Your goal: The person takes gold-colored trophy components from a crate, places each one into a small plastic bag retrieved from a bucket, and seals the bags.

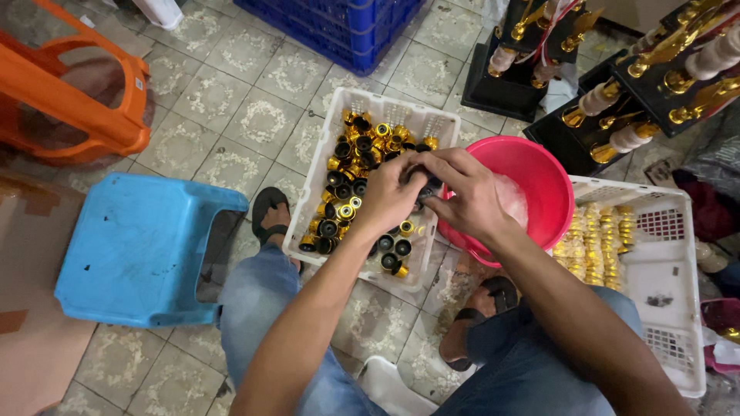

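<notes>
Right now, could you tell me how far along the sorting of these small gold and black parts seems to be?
Already done, it seems: rows of gold pieces lined up in the right white basket. In hand: the left hand and right hand work a small dark part together. Left: many loose gold and black caps in the white crate.

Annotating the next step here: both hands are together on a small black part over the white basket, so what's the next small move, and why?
Probably finish seating the small black part. The left hand and right hand both pinch it, above the white basket of gold and black caps, beside the pink bucket. It looks mid-assembly, though fingers hide the joint.
</notes>
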